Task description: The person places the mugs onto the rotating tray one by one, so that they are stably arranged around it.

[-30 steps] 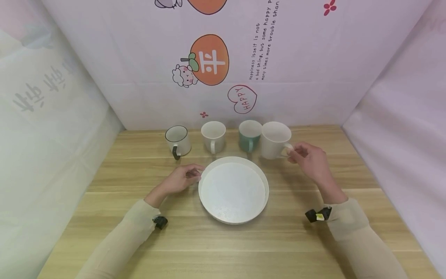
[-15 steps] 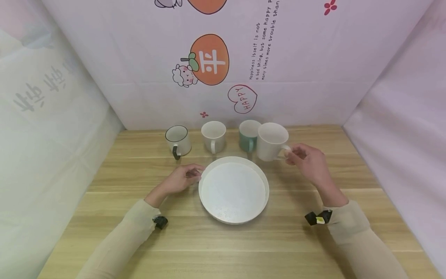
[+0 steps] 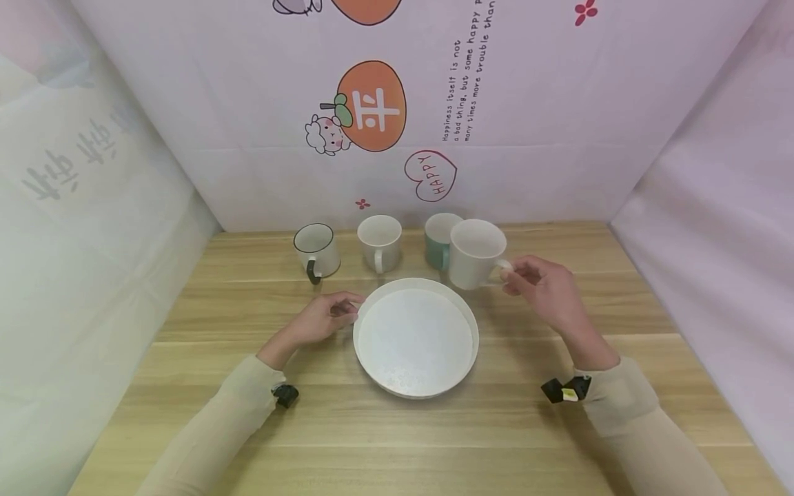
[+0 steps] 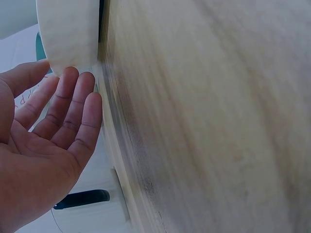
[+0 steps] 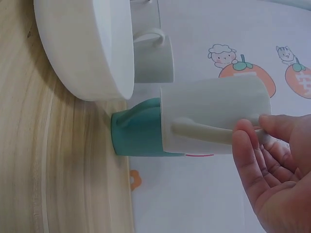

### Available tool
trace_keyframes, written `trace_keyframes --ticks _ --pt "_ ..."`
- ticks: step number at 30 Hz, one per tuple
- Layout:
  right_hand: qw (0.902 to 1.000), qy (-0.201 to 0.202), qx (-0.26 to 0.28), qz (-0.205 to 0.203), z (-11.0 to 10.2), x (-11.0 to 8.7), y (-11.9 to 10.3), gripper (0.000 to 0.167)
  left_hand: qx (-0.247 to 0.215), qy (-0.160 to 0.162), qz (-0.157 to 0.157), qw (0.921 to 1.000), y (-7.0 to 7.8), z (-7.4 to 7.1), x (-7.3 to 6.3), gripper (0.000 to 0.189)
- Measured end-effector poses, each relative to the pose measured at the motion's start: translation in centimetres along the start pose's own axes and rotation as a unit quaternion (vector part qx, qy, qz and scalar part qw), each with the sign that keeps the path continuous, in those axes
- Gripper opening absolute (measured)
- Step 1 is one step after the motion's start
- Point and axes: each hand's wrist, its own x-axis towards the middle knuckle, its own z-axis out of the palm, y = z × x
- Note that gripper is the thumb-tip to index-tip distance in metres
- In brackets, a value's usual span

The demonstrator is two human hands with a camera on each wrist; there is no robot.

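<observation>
In the head view my right hand point(image 3: 548, 289) pinches the handle of a white mug point(image 3: 476, 255). The right wrist view shows this mug point(image 5: 214, 109) held upright off the table, the thumb and fingers on its handle. It partly covers a teal mug point(image 3: 437, 248) standing behind it. My left hand point(image 3: 319, 318) is at the left side of a round white tray point(image 3: 415, 341). Its fingers are loosely bent, and the fingertips touch the outer wall of the tray point(image 4: 70, 36) in the left wrist view.
Left of the teal mug stand another white mug point(image 3: 380, 241) and a white mug with a black rim and black handle point(image 3: 319, 249), along the back of the wooden table point(image 3: 397, 441). A printed white cloth point(image 3: 527, 172) hangs behind, with white cloth at both sides.
My right hand has carried the white mug left and a little nearer the tray, so it covers more of the teal mug. The left hand and tray stay put.
</observation>
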Motion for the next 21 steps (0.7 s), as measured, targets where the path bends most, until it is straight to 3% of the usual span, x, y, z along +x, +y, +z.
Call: trace_keyframes --ticks 21 --pt "0.9985 -0.029 0.040 -0.024 1.0 -0.3 -1.2 0.024 -0.002 -0.002 -0.003 1.0000 0.2 -0.1 0.0 0.032"
